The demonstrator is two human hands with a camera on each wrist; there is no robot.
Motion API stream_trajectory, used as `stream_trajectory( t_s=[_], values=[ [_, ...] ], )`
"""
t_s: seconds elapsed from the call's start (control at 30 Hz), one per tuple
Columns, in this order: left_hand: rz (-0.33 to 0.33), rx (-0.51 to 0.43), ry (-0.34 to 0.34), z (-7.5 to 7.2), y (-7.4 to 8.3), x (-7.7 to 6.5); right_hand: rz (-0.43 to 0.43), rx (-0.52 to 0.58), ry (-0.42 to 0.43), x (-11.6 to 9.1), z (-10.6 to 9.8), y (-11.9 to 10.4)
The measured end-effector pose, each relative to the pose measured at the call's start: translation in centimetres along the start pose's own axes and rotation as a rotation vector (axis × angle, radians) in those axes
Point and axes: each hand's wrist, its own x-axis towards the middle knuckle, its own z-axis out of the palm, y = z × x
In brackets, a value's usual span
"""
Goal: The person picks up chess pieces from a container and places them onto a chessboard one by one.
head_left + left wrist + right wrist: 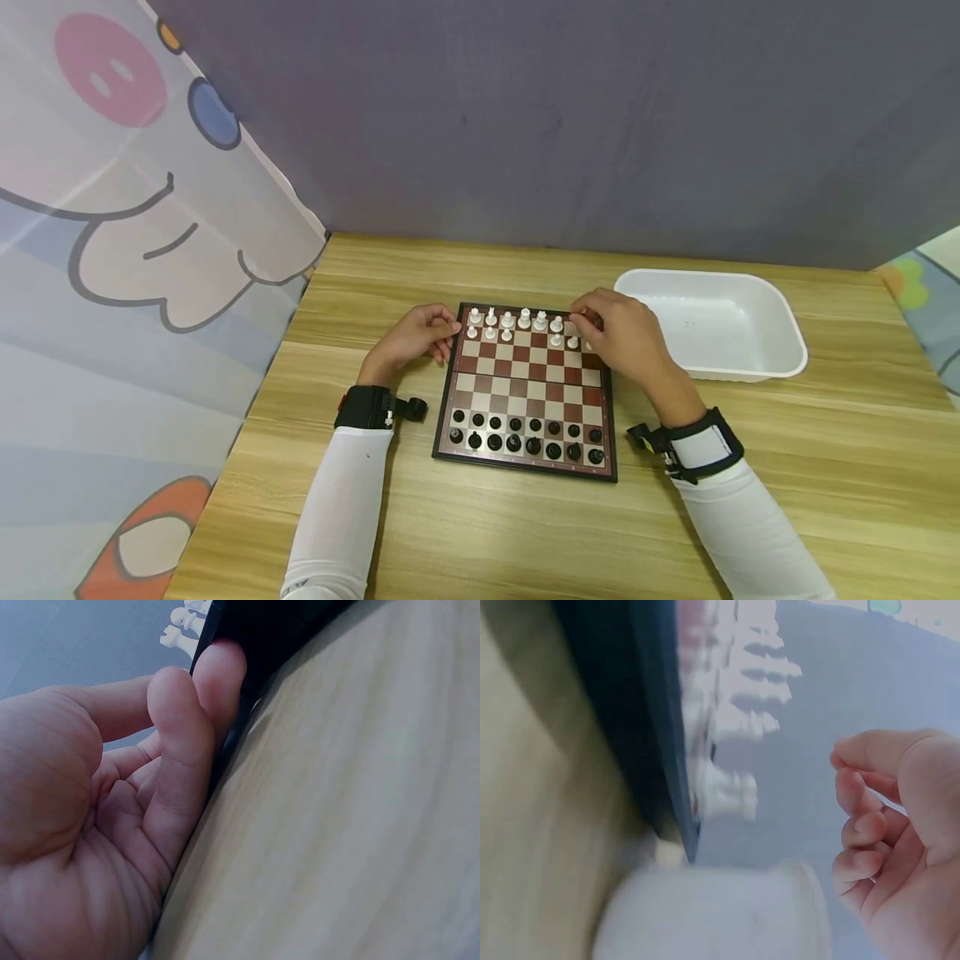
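Note:
A folding chessboard (525, 379) lies on the table between the two hands. My left hand (415, 336) grips its far left edge, thumb against the rim; in the left wrist view that hand (112, 802) has its fingers bent beside the black side. White chess pieces (524, 318) stand along the far rows, with a gap in the front one. Black chess pieces (513, 444) fill the two near rows. Over the far right corner hovers my right hand (626, 333), fingers loosely bent. The right wrist view shows a white rook (727, 793) apart from that hand (900, 832), nothing visible between its fingertips.
A white plastic tray (776, 367) stands right of the board, close to the right hand. Behind the wooden table (510, 533) rises a grey wall (525, 125). A cartoon-printed curtain (150, 275) hangs on the left.

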Motion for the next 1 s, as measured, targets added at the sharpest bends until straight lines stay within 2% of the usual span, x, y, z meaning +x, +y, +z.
stream_trajectory(
  t_s=[0.17, 0.27, 0.4, 0.53, 0.67, 0.73, 0.83, 1.0],
  values=[
    [0.005, 0.004, 0.003, 0.0, -0.2, 0.0, 0.019, -0.010, 0.075, 0.0, -1.6, 1.4],
    [0.005, 0.000, 0.001, 0.0, -0.2, 0.0, 0.063, -0.028, 0.066, -0.1, -2.7, 2.3],
    [-0.001, -0.004, 0.001, 0.0, 0.0, 0.0, 0.130, -0.050, -0.017, -0.4, -4.3, 3.6],
    [-0.005, -0.004, 0.006, 0.0, 0.1, -0.2, 0.195, -0.054, -0.151, -0.6, -5.5, 4.9],
    [-0.006, -0.007, 0.009, 0.0, 0.0, -0.2, 0.239, -0.039, -0.320, -0.7, -5.8, 5.9],
    [-0.008, -0.006, 0.010, 0.0, 0.0, -0.3, 0.251, -0.031, -0.379, -0.6, -5.5, 6.3],
    [-0.010, -0.008, 0.006, 0.0, 0.0, -0.2, 0.253, -0.026, -0.425, -0.6, -5.0, 6.8],
    [-0.015, -0.010, 0.003, 0.0, 0.1, -0.2, 0.249, -0.010, -0.455, -0.8, -4.3, 7.2]
  ],
)
